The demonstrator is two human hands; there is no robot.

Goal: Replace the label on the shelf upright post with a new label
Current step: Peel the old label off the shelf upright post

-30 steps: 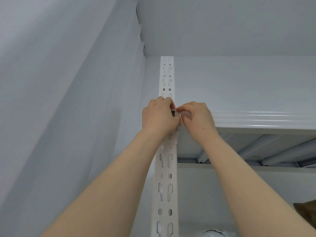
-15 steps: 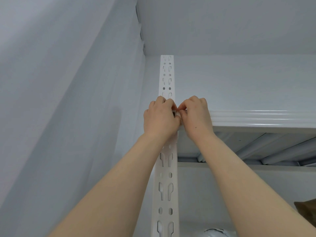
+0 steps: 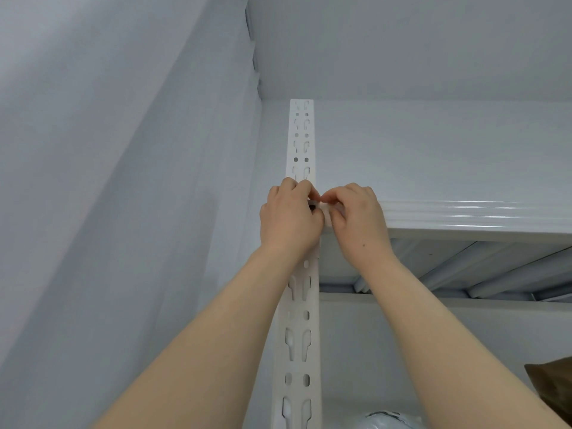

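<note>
A white slotted upright post [image 3: 301, 140] runs up the middle of the view. A small white label [image 3: 322, 209] with dark print at its left end lies across the post where the top shelf [image 3: 464, 212] meets it. My left hand [image 3: 288, 218] covers the post's front and pinches the label's left end. My right hand [image 3: 359, 218] pinches its right end with thumb and forefinger. Most of the label is hidden between my fingers.
A white wall [image 3: 123, 181] stands close on the left of the post. Grey support bars [image 3: 495, 277] run under the top shelf. A brown object [image 3: 554, 388] lies at the right edge and a pale rounded object [image 3: 383, 421] at the bottom.
Both hands stayed at the label on the post. My right hand shifted slightly right, so a little more of the white label shows between the fingertips than half a second ago.
</note>
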